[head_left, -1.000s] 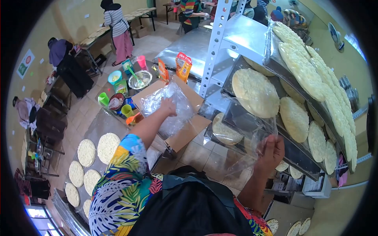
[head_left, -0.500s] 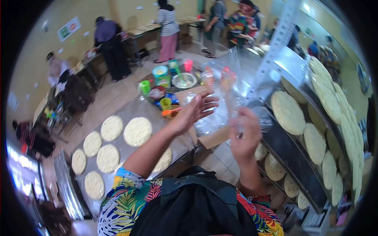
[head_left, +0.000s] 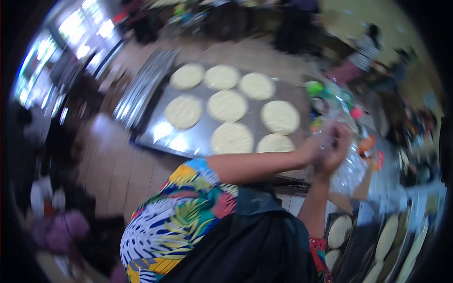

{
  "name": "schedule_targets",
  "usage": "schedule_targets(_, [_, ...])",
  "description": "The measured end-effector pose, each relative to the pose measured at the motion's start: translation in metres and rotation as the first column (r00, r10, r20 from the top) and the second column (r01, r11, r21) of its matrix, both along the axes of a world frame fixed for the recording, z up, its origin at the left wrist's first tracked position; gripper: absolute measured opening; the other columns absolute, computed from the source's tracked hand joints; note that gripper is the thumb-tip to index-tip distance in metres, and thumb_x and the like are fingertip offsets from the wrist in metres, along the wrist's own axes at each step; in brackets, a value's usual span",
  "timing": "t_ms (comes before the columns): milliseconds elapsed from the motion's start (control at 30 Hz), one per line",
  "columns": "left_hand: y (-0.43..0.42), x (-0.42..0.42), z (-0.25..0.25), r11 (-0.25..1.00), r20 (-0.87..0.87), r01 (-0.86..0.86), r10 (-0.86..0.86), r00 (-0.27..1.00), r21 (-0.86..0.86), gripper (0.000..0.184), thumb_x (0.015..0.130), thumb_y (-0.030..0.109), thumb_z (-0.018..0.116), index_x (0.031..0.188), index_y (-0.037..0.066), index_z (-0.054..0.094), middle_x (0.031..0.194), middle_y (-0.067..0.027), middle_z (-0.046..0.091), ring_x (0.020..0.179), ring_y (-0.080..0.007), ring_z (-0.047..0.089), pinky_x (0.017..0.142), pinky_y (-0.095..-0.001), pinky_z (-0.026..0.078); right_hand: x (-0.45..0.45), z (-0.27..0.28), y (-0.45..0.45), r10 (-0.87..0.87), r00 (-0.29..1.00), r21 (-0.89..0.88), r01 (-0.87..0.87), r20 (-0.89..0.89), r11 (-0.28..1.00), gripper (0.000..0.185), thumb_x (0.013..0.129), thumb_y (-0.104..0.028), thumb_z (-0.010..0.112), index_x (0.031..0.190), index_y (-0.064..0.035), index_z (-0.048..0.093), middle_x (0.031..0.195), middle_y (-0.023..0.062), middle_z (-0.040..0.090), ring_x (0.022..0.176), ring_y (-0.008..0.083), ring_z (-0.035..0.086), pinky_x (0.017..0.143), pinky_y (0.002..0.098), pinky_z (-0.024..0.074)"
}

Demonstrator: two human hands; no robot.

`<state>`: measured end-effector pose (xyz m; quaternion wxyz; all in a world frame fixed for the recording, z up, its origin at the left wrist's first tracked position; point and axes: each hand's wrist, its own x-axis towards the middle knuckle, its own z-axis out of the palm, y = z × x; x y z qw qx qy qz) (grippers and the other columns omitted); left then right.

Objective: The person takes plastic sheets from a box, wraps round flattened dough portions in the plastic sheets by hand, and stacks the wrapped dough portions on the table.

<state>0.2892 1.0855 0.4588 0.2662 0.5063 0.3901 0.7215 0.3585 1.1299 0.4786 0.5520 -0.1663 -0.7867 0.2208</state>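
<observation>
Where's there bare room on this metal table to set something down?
Mostly the shiny near-left corner of the metal table, bordered by its edge and the pale rounds. A smaller patch lies between the rounds and the blurred containers at right. Crowded: among the rounds, and rightward around the containers, left hand and right hand.

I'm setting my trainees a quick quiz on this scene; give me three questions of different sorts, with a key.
1. How many pale rounds show, wholly or partly, on the metal table?
2. True or false: the left hand is close to the right hand.
3. The left sleeve is: A plain black; B multicoloured and patterned; C plain white.

Key: 1. Eight. 2. True. 3. B.
</observation>
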Motion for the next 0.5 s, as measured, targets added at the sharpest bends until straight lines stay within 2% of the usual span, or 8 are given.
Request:
schedule_targets(100, [-0.019,-0.023,-0.036,0.977,-0.064,-0.125,0.137,0.988,0.172,0.047,0.099,0.020,0.041,0.142,0.006,0.029,0.120,-0.0118,0.048,0.109,-0.0208,0.049,0.096,-0.0328,0.038,-0.021,-0.017,-0.029,0.114,0.990,0.012,-0.114,-0.085,0.993,0.027,0.089,-0.020,0.061,0.107,0.0009,0.062,0.099,0.0105,0.054,0.088,0.0211,0.056,0.076,0.0304,0.0472])
schedule_targets(167, [-0.048,-0.026,-0.017,0.870,0.256,-0.426,0.366,0.895,0.247,0.023,0.099,0.019,0.042,0.116,0.004,0.044,0.115,-0.0068,0.046,0.106,-0.0147,0.048,0.094,-0.0287,0.038,-0.032,-0.023,-0.042,-0.055,0.998,0.008,0.055,-0.008,0.998,0.026,0.091,-0.017,0.058,0.108,0.0018,0.063,0.096,0.0103,0.055,0.088,0.0209,0.057,0.076,0.0309,0.0473])
schedule_targets(200, [-0.048,-0.024,-0.023,0.871,0.266,-0.429,0.367,0.892,0.237,0.023,0.099,0.019,0.042,0.116,0.004,0.044,0.115,-0.0068,0.046,0.106,-0.0147,0.048,0.094,-0.0287,0.038,-0.036,-0.033,-0.041,-0.055,0.998,0.005,0.055,0.005,0.998,0.026,0.091,-0.017,0.058,0.108,0.0018,0.063,0.096,0.0103,0.055,0.088,0.0209,0.057,0.076,0.0309,0.0473])
schedule_targets(267, [-0.052,-0.018,-0.037,0.967,0.505,-0.196,0.088,0.859,0.165,0.021,0.095,0.019,0.052,0.110,0.004,0.047,0.109,-0.0065,0.049,0.101,-0.0110,0.048,0.089,-0.0282,0.041,-0.043,-0.055,-0.047,-0.092,0.994,-0.075,0.096,0.058,0.993,0.028,0.093,-0.019,0.056,0.106,0.0045,0.063,0.097,0.0110,0.056,0.089,0.0198,0.058,0.077,0.0299,0.0472])
schedule_targets(333, [-0.044,-0.034,-0.056,0.963,0.457,-0.200,0.097,0.884,0.181,0.020,0.098,0.021,0.047,0.110,0.005,0.048,0.105,-0.0039,0.052,0.100,-0.0108,0.052,0.087,-0.0264,0.043,-0.047,-0.052,-0.052,-0.119,0.989,-0.056,0.124,0.088,0.991,0.030,0.094,-0.021,0.054,0.106,0.0053,0.064,0.100,0.0124,0.057,0.090,0.0198,0.059,0.077,0.0295,0.0483])
schedule_targets(400, [-0.044,-0.056,-0.059,0.986,0.586,-0.168,0.129,0.800,0.013,0.020,0.098,0.027,0.047,0.100,0.007,0.049,0.084,-0.0003,0.053,0.080,-0.0080,0.053,0.073,-0.0245,0.046,-0.053,-0.047,-0.057,0.039,0.997,-0.236,-0.021,0.073,0.972,0.031,0.096,-0.022,0.052,0.103,0.0055,0.064,0.101,0.0129,0.060,0.086,0.0199,0.061,0.075,0.0297,0.0492])
schedule_targets(433, [-0.047,-0.067,-0.057,0.987,0.587,-0.159,0.121,0.800,0.013,0.020,0.098,0.027,0.047,0.100,0.007,0.049,0.084,-0.0003,0.053,0.080,-0.0080,0.053,0.073,-0.0245,0.046,-0.055,-0.049,-0.059,0.047,0.992,-0.601,-0.109,-0.119,0.792,0.028,0.096,-0.021,0.051,0.100,0.0032,0.063,0.104,0.0123,0.061,0.082,0.0194,0.062,0.073,0.0305,0.0507])
schedule_targets(500, [-0.054,-0.086,-0.055,0.955,0.670,-0.256,0.286,0.685,-0.146,0.023,0.099,0.031,0.046,0.091,0.009,0.048,0.070,0.0027,0.047,0.063,-0.0053,0.046,0.057,-0.0237,0.042,-0.049,-0.051,-0.045,0.063,0.964,-0.701,-0.231,-0.258,0.675,0.026,0.096,-0.022,0.052,0.100,0.0019,0.061,0.101,0.0104,0.062,0.080,0.0185,0.062,0.072,0.0303,0.0512])
